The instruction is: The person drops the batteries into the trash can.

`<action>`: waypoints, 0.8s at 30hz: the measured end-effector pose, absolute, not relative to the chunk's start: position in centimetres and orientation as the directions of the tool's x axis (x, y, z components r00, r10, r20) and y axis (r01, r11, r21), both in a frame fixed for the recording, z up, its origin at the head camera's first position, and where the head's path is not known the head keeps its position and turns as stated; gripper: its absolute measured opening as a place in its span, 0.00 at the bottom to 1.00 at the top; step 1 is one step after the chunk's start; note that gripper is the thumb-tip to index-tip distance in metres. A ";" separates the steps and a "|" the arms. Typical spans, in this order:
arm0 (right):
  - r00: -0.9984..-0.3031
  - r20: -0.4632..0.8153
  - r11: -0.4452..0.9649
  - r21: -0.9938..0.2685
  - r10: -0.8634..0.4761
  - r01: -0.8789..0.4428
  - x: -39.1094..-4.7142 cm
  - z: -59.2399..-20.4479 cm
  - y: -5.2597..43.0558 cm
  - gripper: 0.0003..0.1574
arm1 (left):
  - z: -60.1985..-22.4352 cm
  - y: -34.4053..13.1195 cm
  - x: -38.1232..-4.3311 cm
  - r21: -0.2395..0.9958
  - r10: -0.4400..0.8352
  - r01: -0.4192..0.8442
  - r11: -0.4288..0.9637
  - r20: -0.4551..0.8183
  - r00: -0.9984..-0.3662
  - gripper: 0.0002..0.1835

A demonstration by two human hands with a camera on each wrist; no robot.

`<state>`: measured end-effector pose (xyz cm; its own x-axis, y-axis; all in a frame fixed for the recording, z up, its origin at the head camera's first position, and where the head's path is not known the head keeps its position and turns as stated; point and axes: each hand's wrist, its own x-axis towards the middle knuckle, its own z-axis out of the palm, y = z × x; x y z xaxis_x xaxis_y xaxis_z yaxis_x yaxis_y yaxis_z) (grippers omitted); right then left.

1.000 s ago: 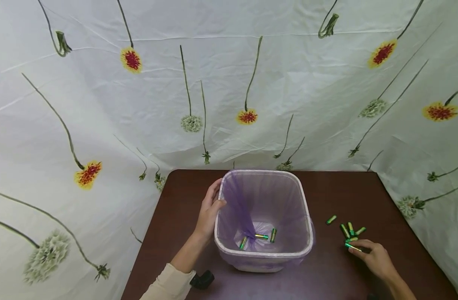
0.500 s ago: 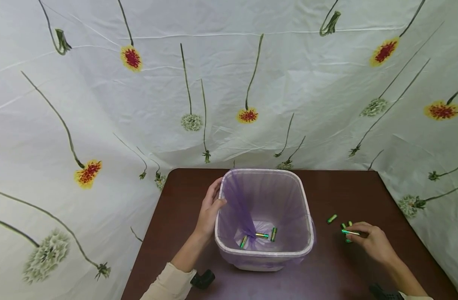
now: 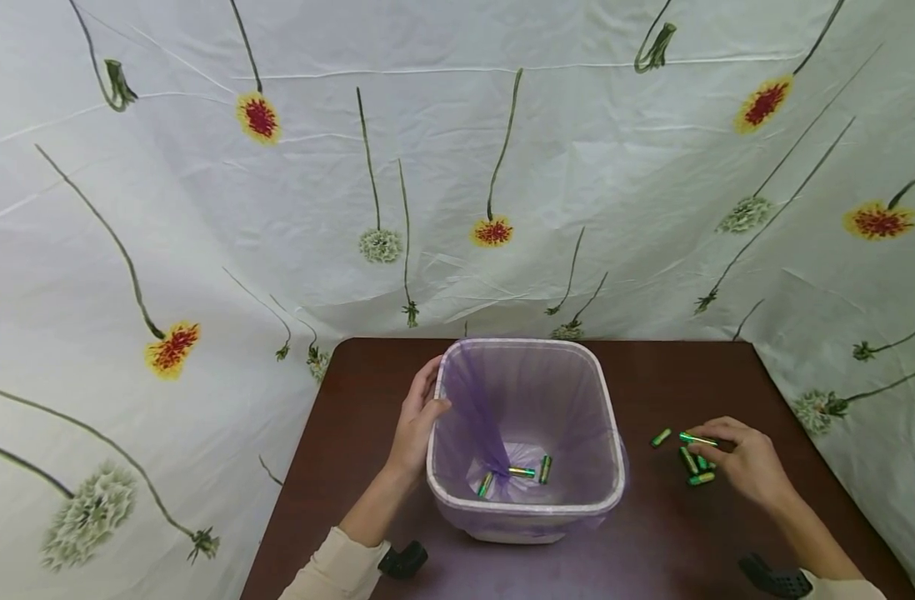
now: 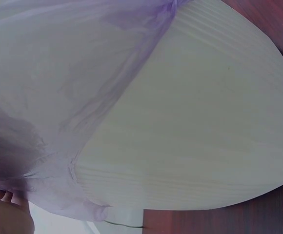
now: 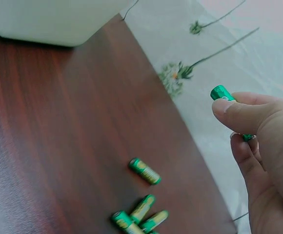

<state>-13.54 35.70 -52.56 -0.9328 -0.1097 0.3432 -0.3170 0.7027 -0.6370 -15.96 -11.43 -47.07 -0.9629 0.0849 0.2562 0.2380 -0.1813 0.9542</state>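
In the head view my left hand [image 3: 416, 423] grips the left rim of a white wastebasket [image 3: 528, 508] lined with a thin purple bag [image 3: 476, 400], thumb over the rim. Several green-and-gold batteries [image 3: 545, 469] lie on its bottom. My right hand [image 3: 753, 462] pinches one battery [image 3: 699, 438] between thumb and fingers, raised over a small group of loose batteries [image 3: 701, 478]. The right wrist view shows the held battery [image 5: 223, 92] poking out past the thumb, its middle hidden. In the left wrist view the basket wall [image 4: 190, 117] fills most of the picture.
A dark reddish-brown table [image 3: 382, 375] bears everything. One battery [image 3: 661, 437] lies apart from the group, between it and the wastebasket. Behind and beside the table hangs a white flower-printed cloth [image 3: 427, 275].
My right hand has moved toward the table's far side with the pinched battery, uncovering batteries of the group it had partly hidden. My left hand and the wastebasket have stayed in place.
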 end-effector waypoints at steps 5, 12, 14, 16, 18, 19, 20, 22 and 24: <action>-0.919 0.369 0.708 -0.612 -0.139 -0.353 -13.9 -51.1 35.2 0.14 | -47.1 -11.5 -15.9 0.952 0.078 0.242 -0.186 0.259 -0.963 0.35; -0.897 0.401 0.685 -0.601 -0.189 -0.413 -14.7 -48.7 34.1 0.15 | -47.2 -11.5 -15.9 0.953 0.091 0.235 -0.191 0.256 -0.962 0.35; -0.881 0.422 0.683 -0.581 -0.212 -0.443 -15.0 -48.0 33.6 0.16 | -47.2 -11.5 -15.9 0.954 0.091 0.232 -0.191 0.253 -0.963 0.35; -0.861 0.449 0.684 -0.553 -0.237 -0.476 -15.4 -47.2 33.1 0.16 | -47.2 -11.5 -15.9 0.954 0.093 0.229 -0.192 0.250 -0.964 0.35; -0.843 0.472 0.684 -0.527 -0.258 -0.505 -15.8 -46.6 32.7 0.17 | -47.1 -11.4 -16.0 0.954 0.096 0.228 -0.193 0.250 -0.963 0.35; -0.835 0.481 0.683 -0.517 -0.266 -0.516 -16.0 -46.2 32.4 0.17 | -47.1 -11.4 -16.0 0.954 0.097 0.228 -0.195 0.250 -0.963 0.35; -0.829 0.487 0.681 -0.511 -0.274 -0.525 -16.2 -45.9 32.3 0.17 | -47.1 -11.4 -16.0 0.954 0.098 0.228 -0.196 0.250 -0.963 0.35; -0.821 0.492 0.677 -0.502 -0.288 -0.538 -16.6 -45.4 31.9 0.17 | -47.1 -11.4 -15.9 0.953 0.095 0.227 -0.198 0.249 -0.964 0.35; -0.818 0.492 0.671 -0.502 -0.298 -0.546 -16.9 -44.8 31.6 0.17 | -47.0 -11.4 -15.9 0.954 0.091 0.223 -0.202 0.245 -0.965 0.35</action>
<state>-16.94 31.57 -44.84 -0.8181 -0.2984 0.4916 -0.5462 0.6706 -0.5019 -15.92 -11.36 -47.01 -0.9654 0.0907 0.2446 0.2227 -0.2016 0.9538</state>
